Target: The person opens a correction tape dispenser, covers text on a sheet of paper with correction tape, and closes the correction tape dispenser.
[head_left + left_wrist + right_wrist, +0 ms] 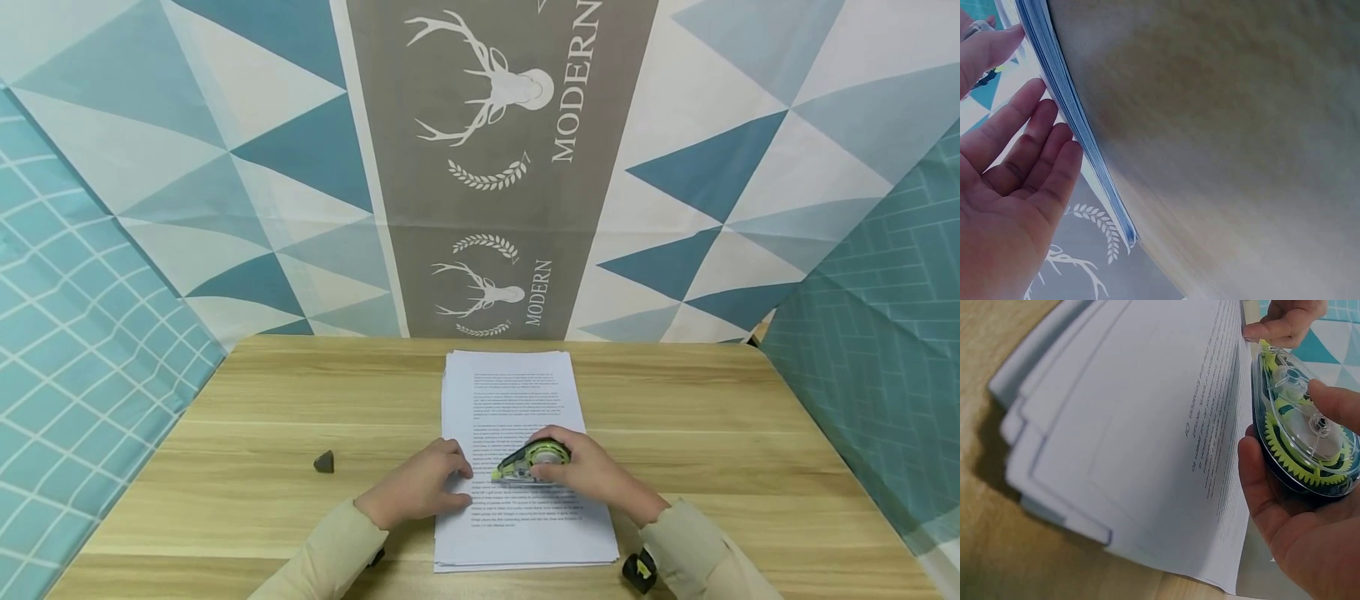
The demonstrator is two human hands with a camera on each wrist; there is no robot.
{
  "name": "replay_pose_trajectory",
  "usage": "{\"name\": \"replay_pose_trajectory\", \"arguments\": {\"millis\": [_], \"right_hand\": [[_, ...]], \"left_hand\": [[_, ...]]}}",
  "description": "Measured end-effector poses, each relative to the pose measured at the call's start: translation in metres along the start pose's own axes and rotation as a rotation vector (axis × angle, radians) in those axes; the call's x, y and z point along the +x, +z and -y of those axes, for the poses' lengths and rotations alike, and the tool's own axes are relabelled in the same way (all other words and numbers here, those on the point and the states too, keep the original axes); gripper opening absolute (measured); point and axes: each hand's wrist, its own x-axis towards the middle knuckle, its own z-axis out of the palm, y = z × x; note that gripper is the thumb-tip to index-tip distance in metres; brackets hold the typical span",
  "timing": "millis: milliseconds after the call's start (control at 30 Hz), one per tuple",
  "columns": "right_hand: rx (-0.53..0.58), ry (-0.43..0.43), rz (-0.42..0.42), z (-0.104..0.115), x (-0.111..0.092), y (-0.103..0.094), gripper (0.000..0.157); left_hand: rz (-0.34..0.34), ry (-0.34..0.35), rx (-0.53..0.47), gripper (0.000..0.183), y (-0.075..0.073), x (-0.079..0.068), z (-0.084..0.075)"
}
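Note:
A thick stack of printed paper [525, 546] lies on the wooden table. My right hand [596, 477] holds a correction tape dispenser [542, 457] over the middle of the top sheet, its tip pointing left at the lines of text. The right wrist view shows the clear-cased dispenser [1310, 434], with its green gear, between thumb and fingers. My left hand [422, 485] rests at the stack's left edge, fingertips on the paper's margin. In the left wrist view its fingers [1032, 103] are loosely bent along the side of the pile [1079, 125].
A small dark wedge-shaped piece [324, 462] lies on the table [262, 417] to the left of the paper. Patterned cloth [487, 192] hangs behind the table's far edge, and teal cloth [885, 350] hangs at the right side.

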Motion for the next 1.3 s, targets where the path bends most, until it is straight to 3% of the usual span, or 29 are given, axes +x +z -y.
{"name": "replay_pose_trajectory", "arguments": {"millis": [500, 1300], "right_hand": [[-0.09, -0.002, 0.003, 0.0002, 0.0004, 0.0039, 0.026], [-0.1, 0.003, 0.023, 0.0042, -0.0041, 0.0027, 0.024]], "left_hand": [[0.0, 0.002, -0.002, 0.025, 0.0003, -0.0008, -0.0001], [-0.017, 0.027, -0.016, 0.026, 0.0002, 0.0002, 0.0004]]}}
